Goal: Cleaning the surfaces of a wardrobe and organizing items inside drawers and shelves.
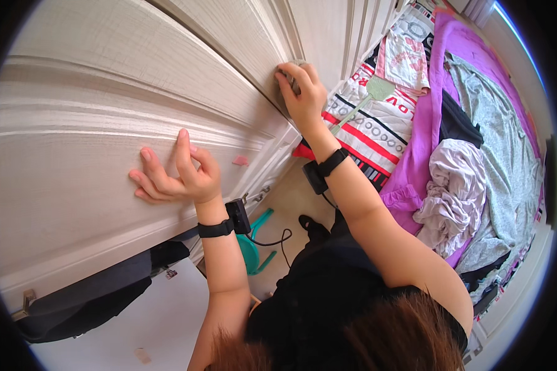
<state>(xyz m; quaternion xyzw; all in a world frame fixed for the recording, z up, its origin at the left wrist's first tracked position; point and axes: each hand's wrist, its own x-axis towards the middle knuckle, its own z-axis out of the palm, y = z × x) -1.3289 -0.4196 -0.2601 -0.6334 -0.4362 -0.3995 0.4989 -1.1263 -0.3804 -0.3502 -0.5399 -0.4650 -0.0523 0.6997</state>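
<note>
A whitish wardrobe door [93, 167] with raised mouldings fills the left side of the view. My left hand [189, 176] rests against its panel, fingers spread and holding nothing. Higher up and to the right, my right hand [306, 99] presses a grey cloth [282, 102] onto the door near its edge. Most of that cloth is hidden under the fingers. A small pink patch [240, 161] sticks to the door between my hands. Each wrist wears a black strap with a small box.
On the right, a bed bears a purple sheet [418, 145], a crumpled pale garment [455, 185], a grey cloth [495, 142] and a green fly swatter [379, 88]. Below the door stands a teal stool [247, 253]. Dark clothes [93, 297] hang at the lower left.
</note>
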